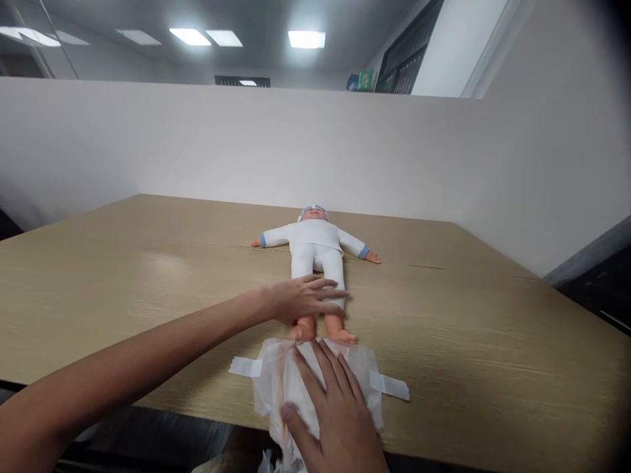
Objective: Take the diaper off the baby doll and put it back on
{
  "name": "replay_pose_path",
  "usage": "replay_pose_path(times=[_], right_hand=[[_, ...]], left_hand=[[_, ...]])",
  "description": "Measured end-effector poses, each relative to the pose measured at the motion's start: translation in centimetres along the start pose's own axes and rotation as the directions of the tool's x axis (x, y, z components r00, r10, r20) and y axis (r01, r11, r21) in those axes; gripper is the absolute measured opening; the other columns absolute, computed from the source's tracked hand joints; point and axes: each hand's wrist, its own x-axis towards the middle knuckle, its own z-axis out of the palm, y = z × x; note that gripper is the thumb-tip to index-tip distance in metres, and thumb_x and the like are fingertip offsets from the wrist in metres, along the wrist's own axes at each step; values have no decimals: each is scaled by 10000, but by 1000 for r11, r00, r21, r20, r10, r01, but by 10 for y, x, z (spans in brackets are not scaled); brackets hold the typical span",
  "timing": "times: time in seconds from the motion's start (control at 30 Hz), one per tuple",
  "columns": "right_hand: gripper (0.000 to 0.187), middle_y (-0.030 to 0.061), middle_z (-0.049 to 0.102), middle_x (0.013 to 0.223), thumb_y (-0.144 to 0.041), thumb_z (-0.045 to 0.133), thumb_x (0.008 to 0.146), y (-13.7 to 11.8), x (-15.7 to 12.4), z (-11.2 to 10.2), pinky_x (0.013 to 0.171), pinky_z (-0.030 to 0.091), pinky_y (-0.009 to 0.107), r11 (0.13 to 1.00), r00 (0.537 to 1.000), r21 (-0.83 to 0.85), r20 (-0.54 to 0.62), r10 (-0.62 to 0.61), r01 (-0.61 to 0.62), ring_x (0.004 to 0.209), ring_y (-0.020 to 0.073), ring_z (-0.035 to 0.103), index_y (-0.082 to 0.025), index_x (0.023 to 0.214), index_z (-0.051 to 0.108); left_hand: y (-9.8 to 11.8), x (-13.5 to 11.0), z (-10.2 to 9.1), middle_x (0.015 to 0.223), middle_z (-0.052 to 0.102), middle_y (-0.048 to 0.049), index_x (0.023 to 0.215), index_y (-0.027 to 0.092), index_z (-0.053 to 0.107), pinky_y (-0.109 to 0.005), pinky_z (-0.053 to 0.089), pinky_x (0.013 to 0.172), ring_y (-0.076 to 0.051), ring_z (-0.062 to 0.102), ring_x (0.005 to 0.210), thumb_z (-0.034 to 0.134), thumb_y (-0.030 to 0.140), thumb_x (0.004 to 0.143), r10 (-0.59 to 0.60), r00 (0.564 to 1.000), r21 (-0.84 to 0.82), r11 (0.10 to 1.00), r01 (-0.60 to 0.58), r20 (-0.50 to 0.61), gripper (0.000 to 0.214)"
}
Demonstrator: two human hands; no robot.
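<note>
A baby doll point(315, 233) in a white top and trousers with blue cuffs lies on its back on the table, arms spread and feet toward me. Across its lower legs rests my left hand point(310, 299), open, fingers pointing right. Just below the doll's feet lies a thin white diaper point(269, 387), spread out, with a white tab sticking out at each side. My right hand point(335, 414) presses flat on it, fingers apart. The diaper's near end hangs over the table's front edge, partly hidden by that hand.
The wood-grain table point(468, 328) has seams across its top. A white partition point(296, 144) stands along its far side. Beyond it, a green package point(365, 80) shows near a dark window frame. Dark objects stand past the right edge.
</note>
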Motion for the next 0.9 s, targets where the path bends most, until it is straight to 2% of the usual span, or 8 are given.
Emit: replay_pose_path(times=[0.1,0.17,0.23,0.4,0.53,0.7,0.8,0.9], right_hand=[[772,115,404,1732,-549,629,1006,6,-1,5,1170,520,676,999,999,-32,7,-41,41,1537,432,493,-291,1697,401],[819,124,373,1743,-578,627,1005,10,-1,7,1158,534,667,997,998,-50,24,-61,62,1538,435,490,-295,1719,343],[852,124,333,1758,-596,614,1013,15,1,7,1165,531,661,995,996,-57,53,-74,77,1553,432,467,-306,1738,275],[786,125,317,1758,-570,531,1065,24,17,1,1214,455,716,996,983,-12,162,-87,90,1601,425,384,-305,1743,237],[703,86,274,1786,-546,490,1095,26,42,-9,1279,377,696,999,975,39,219,-31,23,1646,382,301,-335,1731,276],[666,134,278,1794,-561,459,1110,43,98,-4,1327,288,663,999,967,32,253,30,-39,1673,344,244,-264,1701,383],[681,211,327,1769,-552,452,1113,69,148,13,1324,261,662,1000,975,5,223,12,-13,1663,376,261,-170,1676,427],[582,191,466,1700,-471,546,1072,99,203,28,1322,204,678,994,988,101,144,-53,38,1636,417,288,-180,1576,567]], left_hand=[[-2,5,5,1622,579,-65,1370,262,660,-455,431,1132,-325,546,1401,632,224,954,18,998,-41,999,-21,-65,418],[-3,7,6,1538,651,-74,1319,259,679,-460,450,1083,-322,577,1338,557,291,1027,9,995,-91,996,-18,-100,318],[-5,8,1,1484,686,-82,1308,251,680,-466,459,1074,-328,581,1306,577,322,1020,-23,990,-182,983,-2,-136,313],[-23,12,-42,1360,743,-64,1323,242,653,-436,482,1100,-286,620,1265,630,250,947,-177,941,-517,856,2,-289,377],[-45,17,-81,1245,769,-58,1251,238,683,-403,528,1004,-254,691,1147,719,275,902,-341,894,-673,737,62,-292,352],[-64,16,-102,1264,765,-53,1247,241,696,-349,550,892,-227,718,1101,748,289,886,-464,845,-770,629,104,-265,367],[-71,12,-103,1310,753,-65,1308,238,681,-350,555,907,-256,723,1163,762,268,875,-472,826,-793,607,52,-308,441],[-75,10,-102,1326,741,-81,1277,213,694,-375,557,954,-289,718,1211,770,280,887,-463,810,-784,620,6,-360,402]])
